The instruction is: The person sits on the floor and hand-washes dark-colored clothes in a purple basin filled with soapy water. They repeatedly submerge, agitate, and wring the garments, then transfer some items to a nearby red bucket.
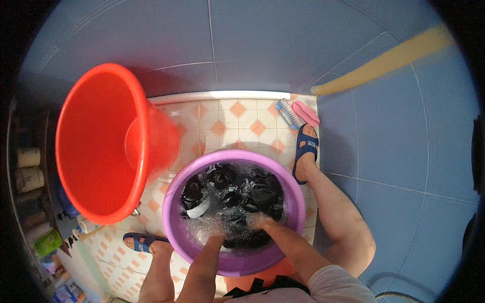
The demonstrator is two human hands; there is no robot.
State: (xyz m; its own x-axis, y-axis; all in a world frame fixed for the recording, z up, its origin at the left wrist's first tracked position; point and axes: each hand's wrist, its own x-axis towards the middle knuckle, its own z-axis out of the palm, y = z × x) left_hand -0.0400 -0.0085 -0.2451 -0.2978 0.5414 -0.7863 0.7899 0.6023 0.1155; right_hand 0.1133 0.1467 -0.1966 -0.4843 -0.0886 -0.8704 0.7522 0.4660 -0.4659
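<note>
A purple plastic basin [293, 189] stands on the floor in front of me, holding sudsy water and dark wet cloth [261, 193]. A white patch [199, 209], perhaps also fabric, shows at the left of the dark mass. Both arms reach down into the basin. My left hand [216, 231] is under the foamy water at the near left, its fingers hidden. To its right, my right hand [260, 220] dips into the water among the dark cloth, blurred by suds. Whether either hand grips cloth cannot be made out.
A tall red bucket [142, 151] stands left of the basin. A blue scrub brush [287, 115] and a pink brush [305, 113] lie in the far right corner. A white pipe [223, 94] runs along the wall base; a yellow pole [379, 62] leans right. My sandalled feet flank the basin.
</note>
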